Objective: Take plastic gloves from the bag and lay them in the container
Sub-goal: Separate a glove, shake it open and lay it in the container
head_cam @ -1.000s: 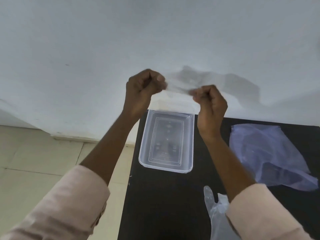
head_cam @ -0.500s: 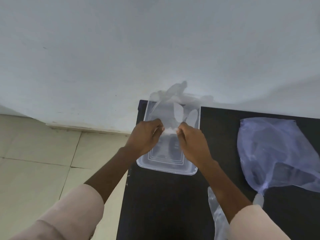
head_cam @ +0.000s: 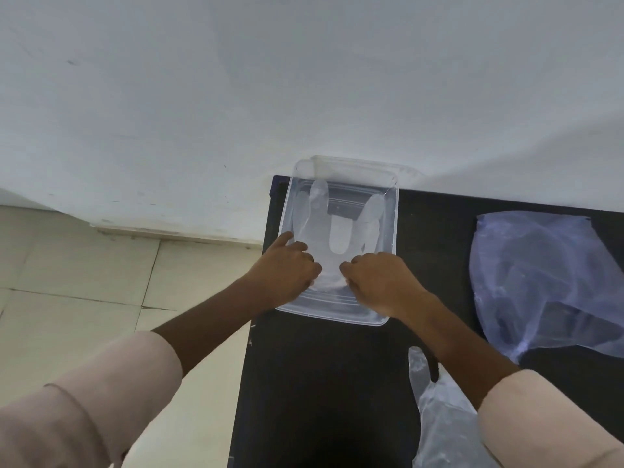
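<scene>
A clear rectangular plastic container stands on the black table against the wall. A transparent plastic glove lies flat inside it, fingers pointing away from me. My left hand pinches the glove's cuff on the left, and my right hand pinches it on the right, both low over the container's near half. The bluish plastic bag lies crumpled on the table to the right. Another transparent glove lies on the table under my right forearm.
The table's left edge runs just left of the container, with beige floor tiles below. A white wall rises directly behind the container and table.
Both hands came down from in front of the wall with the glove stretched between them, and the glove now lies spread inside the container.
</scene>
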Tool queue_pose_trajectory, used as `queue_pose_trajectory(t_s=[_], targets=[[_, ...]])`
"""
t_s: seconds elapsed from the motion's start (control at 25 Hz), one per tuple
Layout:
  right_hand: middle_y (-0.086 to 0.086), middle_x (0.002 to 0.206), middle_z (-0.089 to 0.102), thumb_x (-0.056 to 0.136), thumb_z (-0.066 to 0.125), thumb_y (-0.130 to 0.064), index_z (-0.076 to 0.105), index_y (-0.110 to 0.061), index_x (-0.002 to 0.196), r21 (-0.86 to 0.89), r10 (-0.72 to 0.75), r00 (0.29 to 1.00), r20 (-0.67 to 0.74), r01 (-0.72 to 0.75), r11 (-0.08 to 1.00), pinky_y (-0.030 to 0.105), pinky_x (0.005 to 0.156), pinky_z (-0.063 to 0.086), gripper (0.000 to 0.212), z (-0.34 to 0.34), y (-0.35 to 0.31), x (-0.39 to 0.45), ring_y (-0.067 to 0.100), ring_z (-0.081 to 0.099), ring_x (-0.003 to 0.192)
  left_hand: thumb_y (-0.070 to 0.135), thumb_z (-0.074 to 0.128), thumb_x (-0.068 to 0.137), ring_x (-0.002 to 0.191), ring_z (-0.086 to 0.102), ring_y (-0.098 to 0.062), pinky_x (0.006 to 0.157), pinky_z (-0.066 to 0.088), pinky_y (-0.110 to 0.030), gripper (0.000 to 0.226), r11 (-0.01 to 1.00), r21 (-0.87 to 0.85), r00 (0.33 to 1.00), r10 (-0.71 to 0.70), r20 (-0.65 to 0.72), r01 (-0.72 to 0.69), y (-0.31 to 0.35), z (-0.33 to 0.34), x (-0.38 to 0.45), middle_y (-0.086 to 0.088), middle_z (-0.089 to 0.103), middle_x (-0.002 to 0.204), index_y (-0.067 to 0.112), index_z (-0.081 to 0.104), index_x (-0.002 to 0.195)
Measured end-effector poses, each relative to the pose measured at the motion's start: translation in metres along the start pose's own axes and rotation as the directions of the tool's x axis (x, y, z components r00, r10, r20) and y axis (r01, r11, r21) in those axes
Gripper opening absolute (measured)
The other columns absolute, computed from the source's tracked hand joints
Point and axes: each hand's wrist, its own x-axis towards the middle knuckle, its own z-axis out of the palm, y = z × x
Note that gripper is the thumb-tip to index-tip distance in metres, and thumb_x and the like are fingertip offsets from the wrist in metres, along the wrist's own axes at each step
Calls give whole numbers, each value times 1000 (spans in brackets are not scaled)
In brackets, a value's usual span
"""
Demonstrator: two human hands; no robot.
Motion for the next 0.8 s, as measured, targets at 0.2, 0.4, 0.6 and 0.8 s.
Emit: queue_pose_trajectory(t_s=[0.2,0.4,0.6,0.8], targets=[[4,113,68,94,55,-24,58,-24,125,-123,-118,970,215,147,981,41,108,34,31,-2,9,-1,25,60,105,32,57,93,134,43,-24,114,19,-46,26,985,-14,981,172,87,-172,-8,-6,-10,5,62,132,30,67,117],[3,135,58,92,59,-26,58,-33,127,-133,-158,895,417,232,963,49,114,14,36,-6,13,3,26,44,129,33,57,91,142,28,-23,116,14,-49,31,969,9,933,236,270,-248,-9,-16,-8,7,46,148,39,64,121],[1,125,62,86,56,-11,66,-27,113,75,-125,932,340,106,992,42,103,36,34,-9,12,11,24,53,117,30,64,82,131,42,-22,108,31,-47,26,982,-54,955,188,230,-180,-7,-25,-1,1,55,137,30,72,106],[10,105,64,93,49,-13,59,-11,115,179,152,984,89,-166,970,31,71,46,24,-11,-2,18,25,58,81,27,58,89,117,52,-23,101,42,-40,36,997,-45,986,73,149,-67,3,-21,15,-8,57,130,17,61,124]])
